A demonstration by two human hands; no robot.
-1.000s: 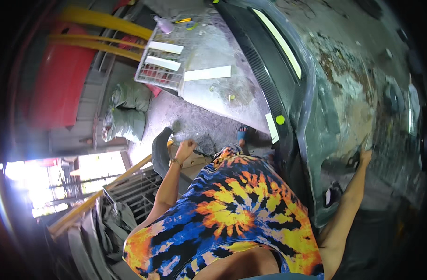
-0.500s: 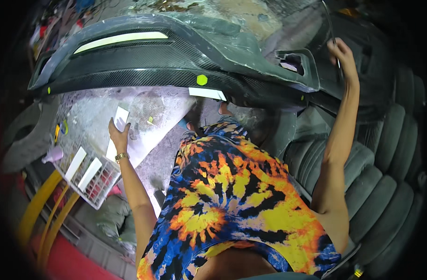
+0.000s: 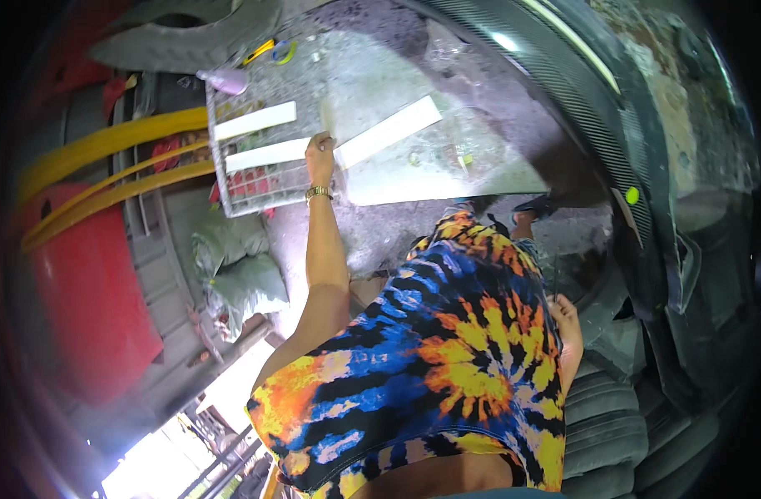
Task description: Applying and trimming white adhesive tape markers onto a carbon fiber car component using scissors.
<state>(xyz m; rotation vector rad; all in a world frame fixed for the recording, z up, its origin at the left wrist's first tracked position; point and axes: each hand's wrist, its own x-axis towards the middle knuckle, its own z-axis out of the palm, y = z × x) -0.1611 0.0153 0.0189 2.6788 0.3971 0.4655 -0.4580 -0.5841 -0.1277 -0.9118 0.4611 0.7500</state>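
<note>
My left hand (image 3: 319, 156) is closed, its fingertips pinching the right end of a white strip (image 3: 268, 155) that lies across a white wire basket (image 3: 223, 179). Beside it on the basket lies another white strip (image 3: 256, 121). A third, longer white strip (image 3: 390, 133) rests on a pale flat sheet (image 3: 480, 179), its near end close to my left fingers. At the right side of my body, my right hand (image 3: 567, 320) has curled fingers. Its palm is hidden, and I cannot make out what it holds.
A dark carbon-patterned car body panel (image 3: 592, 137) with a green sticker (image 3: 632, 195) stretches along the right. Yellow curved bars (image 3: 114, 154), a red panel (image 3: 85, 291), and grey-green sacks (image 3: 239, 270) are at left. A yellow cutter (image 3: 258, 52) and pink cup (image 3: 224, 81) lie beyond the basket.
My view has swung left, away from the panel. My left hand has moved from the strip on the sheet to one on the basket. My right hand, earlier raised with a thin rod, is now beside my body.
</note>
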